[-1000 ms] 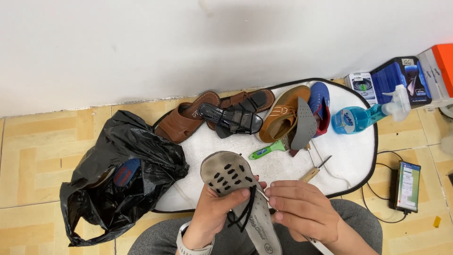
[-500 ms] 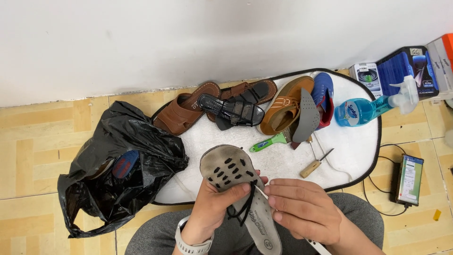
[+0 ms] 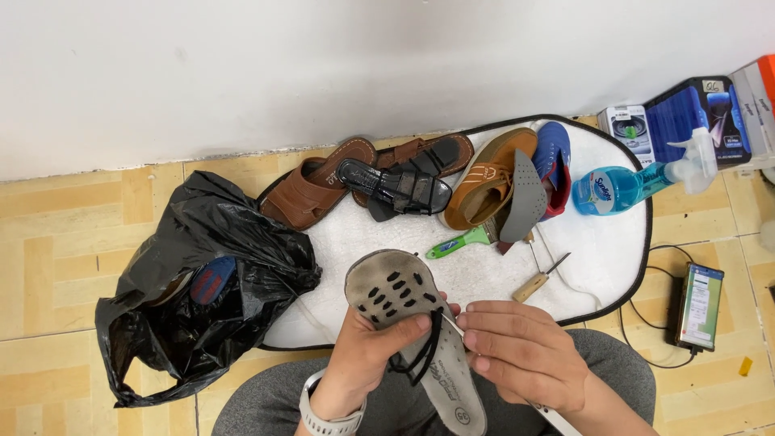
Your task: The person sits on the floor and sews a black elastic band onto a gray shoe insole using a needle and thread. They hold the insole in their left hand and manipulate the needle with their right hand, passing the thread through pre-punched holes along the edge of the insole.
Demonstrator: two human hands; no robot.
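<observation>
My left hand [image 3: 367,351] grips a worn grey insole [image 3: 404,303] with dark oval holes, thumb pressed across its middle, holding it over my lap. A black cord [image 3: 425,355] loops under that thumb. My right hand [image 3: 521,355] pinches the insole's right edge with its fingertips, close to the left thumb. The insole's heel end points down toward my knees. Just beyond it lies a white mat [image 3: 597,250] with a black rim, carrying shoes and tools.
On the mat lie brown sandals [image 3: 311,190], a black strappy sandal [image 3: 395,186], a tan shoe [image 3: 484,178], a blue shoe [image 3: 553,157], a green-handled brush [image 3: 460,242], a wooden-handled awl [image 3: 539,278] and a blue spray bottle [image 3: 622,186]. A black plastic bag [image 3: 194,291] sits left; boxes [image 3: 694,117] and a small device [image 3: 698,305] right.
The view has shifted slightly, so the mat and shoes sit a little higher and further right. Both hands keep hold of the insole, which has barely moved.
</observation>
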